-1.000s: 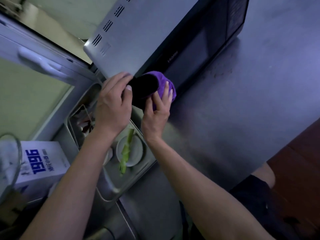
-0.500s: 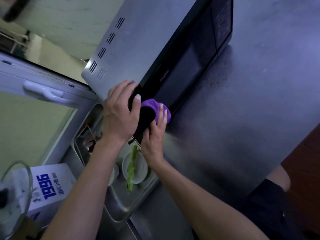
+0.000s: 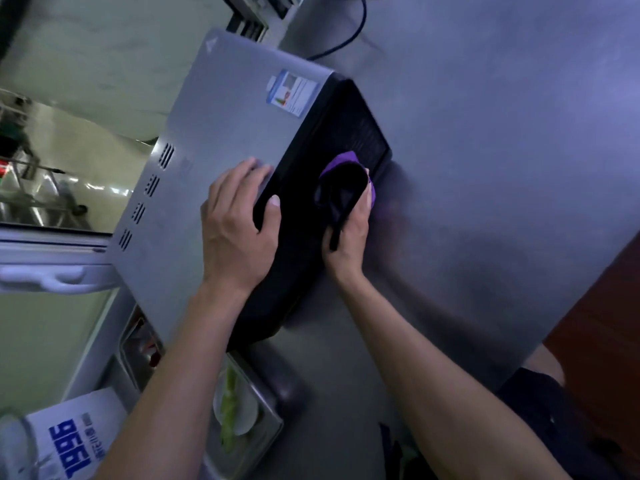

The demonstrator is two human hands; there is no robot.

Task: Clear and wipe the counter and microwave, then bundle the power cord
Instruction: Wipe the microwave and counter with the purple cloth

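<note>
A silver microwave (image 3: 221,133) with a black front stands on the steel counter (image 3: 502,168). My left hand (image 3: 239,230) rests on its top at the front edge, fingers on the silver lid and thumb over the black door rim. My right hand (image 3: 349,233) grips a purple and black cloth (image 3: 344,183) and presses it against the black door near the control panel. A dark power cord (image 3: 349,36) runs from behind the microwave across the counter at the top.
A steel tray (image 3: 256,417) below the microwave holds a white plate (image 3: 242,410) with green vegetable stalks. A white box (image 3: 79,434) with blue print lies at the lower left, a glass lid (image 3: 14,441) beside it. A window frame (image 3: 52,258) is on the left.
My right hand has slid the cloth along the microwave's black front toward the control panel. My left hand has moved from the microwave's corner onto the top edge. The camera view has shifted.
</note>
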